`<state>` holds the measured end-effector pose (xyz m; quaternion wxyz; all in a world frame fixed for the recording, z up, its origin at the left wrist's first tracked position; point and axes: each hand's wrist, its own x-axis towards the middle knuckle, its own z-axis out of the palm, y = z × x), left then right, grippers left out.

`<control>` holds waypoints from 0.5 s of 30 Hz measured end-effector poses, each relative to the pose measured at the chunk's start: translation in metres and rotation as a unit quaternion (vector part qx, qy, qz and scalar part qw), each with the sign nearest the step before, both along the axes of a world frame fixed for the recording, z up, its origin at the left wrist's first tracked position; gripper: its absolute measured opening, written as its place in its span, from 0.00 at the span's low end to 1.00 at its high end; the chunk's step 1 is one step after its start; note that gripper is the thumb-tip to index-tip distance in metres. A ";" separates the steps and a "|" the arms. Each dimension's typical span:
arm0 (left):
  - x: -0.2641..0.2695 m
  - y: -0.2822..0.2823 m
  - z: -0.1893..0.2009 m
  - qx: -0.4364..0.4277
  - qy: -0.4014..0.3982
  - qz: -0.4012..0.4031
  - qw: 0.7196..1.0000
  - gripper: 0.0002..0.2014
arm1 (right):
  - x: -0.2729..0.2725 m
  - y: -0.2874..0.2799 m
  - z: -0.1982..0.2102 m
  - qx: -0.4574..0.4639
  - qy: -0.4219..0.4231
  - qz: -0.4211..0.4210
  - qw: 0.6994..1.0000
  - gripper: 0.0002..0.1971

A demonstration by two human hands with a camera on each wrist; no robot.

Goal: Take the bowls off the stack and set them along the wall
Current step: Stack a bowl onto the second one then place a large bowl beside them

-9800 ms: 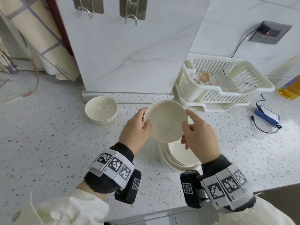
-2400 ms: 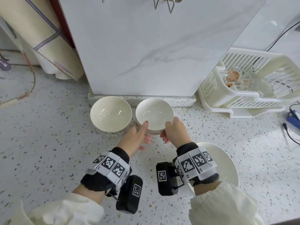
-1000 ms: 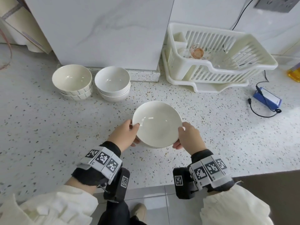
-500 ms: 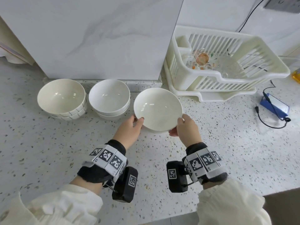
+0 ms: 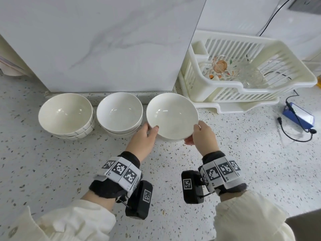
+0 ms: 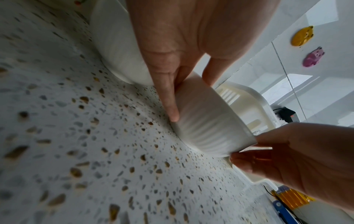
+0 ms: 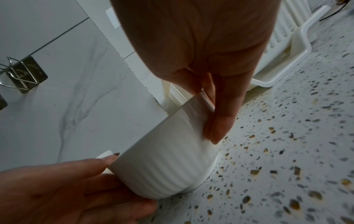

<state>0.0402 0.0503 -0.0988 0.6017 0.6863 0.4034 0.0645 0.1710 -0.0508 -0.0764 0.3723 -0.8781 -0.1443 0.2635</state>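
Note:
Three white bowls stand in a row by the marble wall panel [image 5: 104, 40]. The left bowl [image 5: 66, 115] and the middle bowl [image 5: 119, 113] sit on the speckled counter with no hand on them. Both hands hold the right, ribbed bowl [image 5: 172, 115] upright by its rim, at the right end of the row. My left hand [image 5: 151, 129] pinches its left rim and my right hand [image 5: 194, 134] its right rim. In the wrist views the ribbed bowl [image 6: 210, 125] [image 7: 168, 159] has its foot at the counter; whether it touches I cannot tell.
A white plastic dish rack [image 5: 243, 94] with glassware stands just right of the held bowl. A blue device [image 5: 298, 115] with a black cable lies at the far right. Speckled counter [image 5: 52, 171] stretches in front of the bowls.
Both hands have carried the bowl away from me and down toward the wall, into line with the other two bowls. Those two bowls have not moved.

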 end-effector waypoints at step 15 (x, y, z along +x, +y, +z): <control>-0.010 -0.006 0.008 0.027 0.038 -0.038 0.998 0.20 | -0.003 -0.016 0.009 0.030 0.072 -0.006 0.997 0.19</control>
